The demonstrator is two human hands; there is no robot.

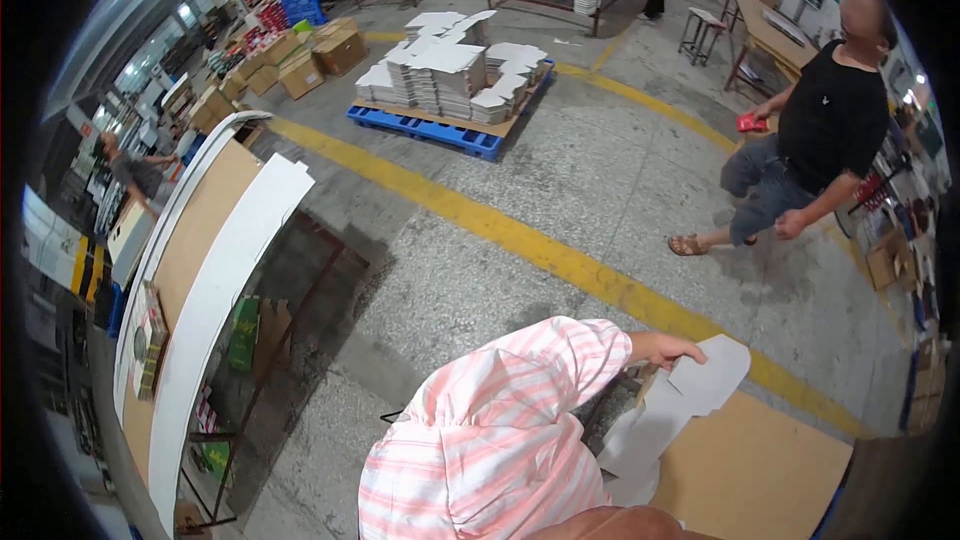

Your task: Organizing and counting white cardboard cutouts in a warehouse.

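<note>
My left arm in a pink-and-white striped sleeve rises from the lower edge. My left hand grips the upper edge of a white die-cut cardboard sheet, the top one of a few white sheets lying on a brown board table at the lower right. My right hand is out of view.
A person in a black shirt walks at the right holding a red item. A blue pallet stacked with white sheets stands beyond a yellow floor line. A long work table with a white board runs along the left. Brown cartons sit at the back.
</note>
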